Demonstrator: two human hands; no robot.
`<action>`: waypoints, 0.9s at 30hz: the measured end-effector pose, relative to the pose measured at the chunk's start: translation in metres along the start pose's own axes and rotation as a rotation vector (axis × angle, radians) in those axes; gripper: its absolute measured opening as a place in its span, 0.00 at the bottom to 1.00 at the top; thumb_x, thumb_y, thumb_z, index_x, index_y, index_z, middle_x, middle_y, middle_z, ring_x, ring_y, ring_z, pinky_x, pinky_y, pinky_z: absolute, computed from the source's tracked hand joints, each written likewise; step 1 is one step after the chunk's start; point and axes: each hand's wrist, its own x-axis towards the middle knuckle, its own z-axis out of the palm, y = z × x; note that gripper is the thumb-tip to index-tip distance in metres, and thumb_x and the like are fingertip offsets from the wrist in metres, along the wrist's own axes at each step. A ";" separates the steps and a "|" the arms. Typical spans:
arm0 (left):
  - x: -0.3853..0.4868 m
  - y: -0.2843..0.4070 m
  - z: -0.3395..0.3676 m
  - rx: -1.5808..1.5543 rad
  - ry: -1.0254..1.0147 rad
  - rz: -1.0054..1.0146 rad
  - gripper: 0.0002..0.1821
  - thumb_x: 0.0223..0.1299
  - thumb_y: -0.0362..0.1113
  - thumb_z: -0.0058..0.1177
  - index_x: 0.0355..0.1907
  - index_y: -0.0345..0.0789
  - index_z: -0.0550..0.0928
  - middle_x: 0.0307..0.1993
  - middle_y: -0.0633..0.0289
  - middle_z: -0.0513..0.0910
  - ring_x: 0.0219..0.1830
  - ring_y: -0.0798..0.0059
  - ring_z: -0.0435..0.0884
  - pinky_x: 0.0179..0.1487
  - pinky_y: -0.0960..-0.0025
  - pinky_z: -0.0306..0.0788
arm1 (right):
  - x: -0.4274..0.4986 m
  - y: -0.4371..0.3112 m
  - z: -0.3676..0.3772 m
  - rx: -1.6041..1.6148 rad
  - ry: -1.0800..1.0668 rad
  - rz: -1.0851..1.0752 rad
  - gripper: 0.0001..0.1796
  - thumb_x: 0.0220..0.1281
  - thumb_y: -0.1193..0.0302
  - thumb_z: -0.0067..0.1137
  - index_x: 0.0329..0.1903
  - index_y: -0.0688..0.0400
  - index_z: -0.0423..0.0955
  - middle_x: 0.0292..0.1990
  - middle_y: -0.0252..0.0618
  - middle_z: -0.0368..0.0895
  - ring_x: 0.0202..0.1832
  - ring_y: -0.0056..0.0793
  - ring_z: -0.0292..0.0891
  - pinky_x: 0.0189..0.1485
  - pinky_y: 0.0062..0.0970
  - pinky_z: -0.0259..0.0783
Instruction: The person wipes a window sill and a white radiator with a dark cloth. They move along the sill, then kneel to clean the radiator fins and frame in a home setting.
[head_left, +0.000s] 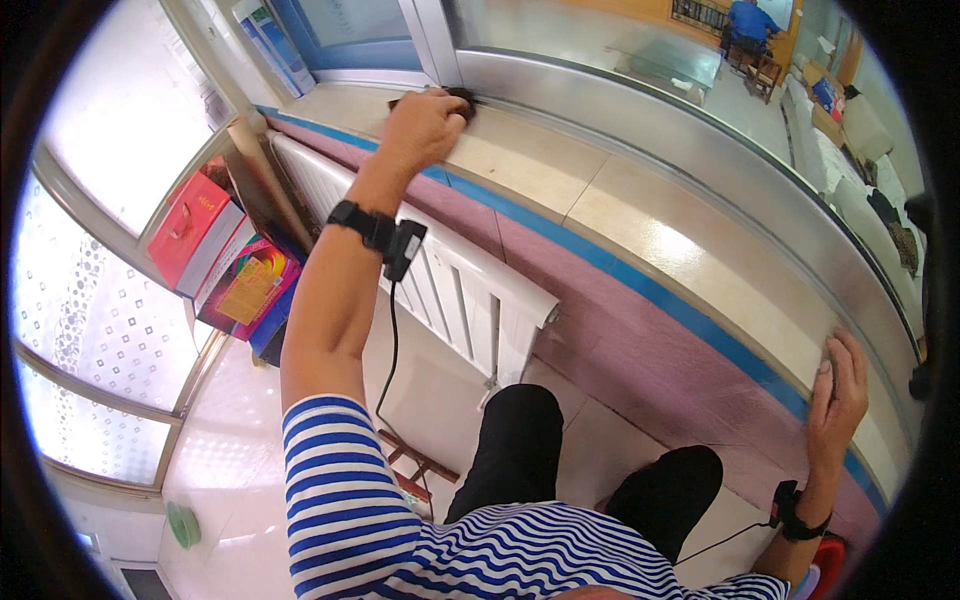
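My left hand is at the far left part of the cream tiled window sill, by the foot of the metal window frame. It is closed on a dark, bunched thing, seemingly a cloth, pressed to the sill beside the frame. Most of that cloth is hidden by the fingers. At the right, my right hand rests on the sill near its front edge, thumb apart from the fingers, with no held object visible. Both wrists wear black straps with small cabled devices.
Below the sill is a white radiator. Red and colourful boxes and a rolled brown sheet stand left. A blue-and-white box is on the sill's end. Behind the glass, a person in blue sits near a glass table.
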 end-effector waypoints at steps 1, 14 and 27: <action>-0.004 0.004 0.001 -0.016 -0.012 0.042 0.21 0.74 0.43 0.53 0.60 0.46 0.95 0.61 0.54 0.93 0.64 0.43 0.88 0.72 0.45 0.81 | -0.001 0.000 0.000 0.010 -0.004 0.010 0.19 0.84 0.74 0.54 0.68 0.64 0.85 0.71 0.56 0.86 0.74 0.53 0.83 0.79 0.48 0.76; 0.001 -0.044 0.001 0.102 -0.103 -0.200 0.23 0.74 0.46 0.53 0.63 0.50 0.95 0.64 0.53 0.92 0.63 0.39 0.88 0.73 0.43 0.80 | 0.000 0.003 -0.001 -0.011 0.002 -0.024 0.19 0.84 0.74 0.53 0.69 0.63 0.85 0.72 0.54 0.86 0.74 0.52 0.83 0.79 0.48 0.76; -0.019 0.060 0.000 -0.105 -0.025 0.169 0.24 0.74 0.35 0.52 0.68 0.39 0.90 0.64 0.49 0.89 0.66 0.40 0.84 0.77 0.46 0.76 | -0.005 0.004 -0.004 -0.001 0.025 -0.024 0.20 0.82 0.73 0.56 0.68 0.64 0.85 0.73 0.53 0.86 0.74 0.52 0.83 0.80 0.47 0.76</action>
